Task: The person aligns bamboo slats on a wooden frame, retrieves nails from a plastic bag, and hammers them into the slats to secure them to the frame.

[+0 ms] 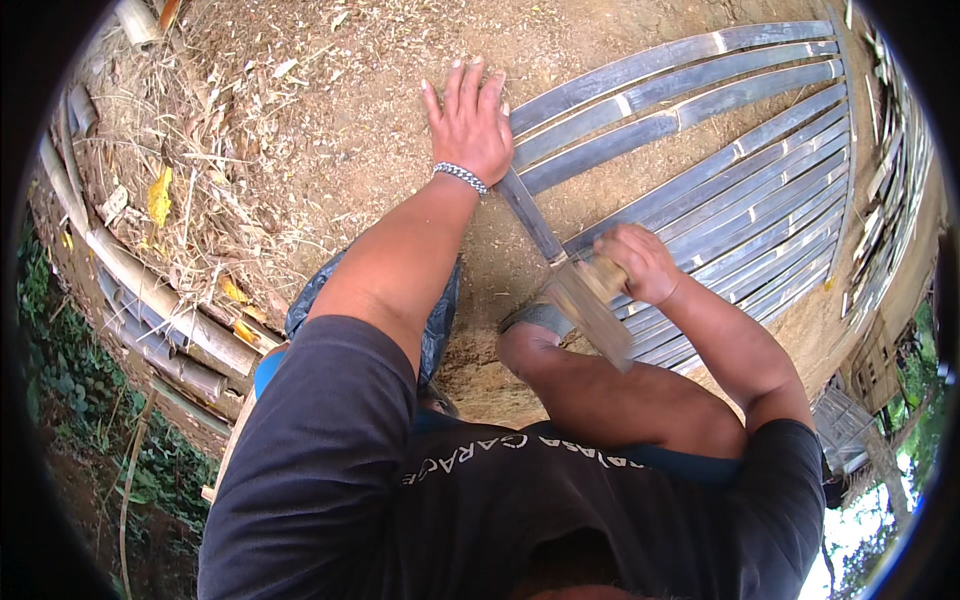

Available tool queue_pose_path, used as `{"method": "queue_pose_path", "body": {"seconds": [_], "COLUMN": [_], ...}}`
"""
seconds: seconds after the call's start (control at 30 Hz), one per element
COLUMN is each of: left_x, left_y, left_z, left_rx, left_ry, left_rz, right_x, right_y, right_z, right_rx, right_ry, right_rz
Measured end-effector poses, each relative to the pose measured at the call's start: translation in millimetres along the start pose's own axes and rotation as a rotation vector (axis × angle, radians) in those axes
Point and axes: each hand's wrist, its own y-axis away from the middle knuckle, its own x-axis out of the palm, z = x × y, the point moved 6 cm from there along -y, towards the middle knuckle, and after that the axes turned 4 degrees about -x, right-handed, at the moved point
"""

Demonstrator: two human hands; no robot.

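1. Long bamboo poles (170, 300) lie on the ground, far to the left of the slatted bamboo panel (760, 215).
2. A yellow leaf (159, 197) and lots of dry bits (240, 150) are on the ground, also well left of the panel.
3. The left hand (468, 125) is at the panel's left end, palm down and flat, with its fingers a little apart. The panel's top slats begin just to the right of this hand. A chain bracelet (461, 178) is on the wrist.
4. A dark strip (530, 218) runs across the panel's left end. Its top part goes up to the left hand.
5. A wooden tool (592, 318) is by the panel's lower left corner. It looks blurry.
6. The right hand (637, 262) is curled around the tool. It is over the panel's lower left part, so slats show above it and to its right.
7. A heap of thin strips (893, 185) lies just past the panel's right end.
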Motion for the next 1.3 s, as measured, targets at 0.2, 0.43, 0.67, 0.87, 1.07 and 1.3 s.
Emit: {"method": "queue_pose_path", "body": {"seconds": [0.2,0.43,0.67,0.87,1.07,1.3], "left_x": [2.2,3.0,0.3,-2.5,1.3,-1.1], "left_y": [-2.7,-0.7,0.3,0.3,-2.2,-5.0], "left_z": [-0.7,-3.8,-2.3,-1.8,-0.8,-4.2], "left_rx": [-0.001,-0.010,0.004,0.004,0.025,0.017], "left_ry": [-0.011,-0.003,-0.002,-0.002,-0.056,-0.091], "left_rz": [0.022,0.004,0.008,0.026,0.005,0.088], "right_x": [9.6,19.0,-2.7,7.2,28.1,109.6], "right_y": [6.0,14.5,16.2,39.1,1.7,11.0], "right_z": [-16.8,-41.6,-26.4,-3.5,44.9,89.9], "right_rx": [0.206,0.350,0.229,0.786,1.420,1.488], "right_ry": [0.118,0.224,0.008,-0.282,-1.104,-0.835], "right_rz": [0.163,0.331,0.183,0.091,-0.482,-0.671]}}
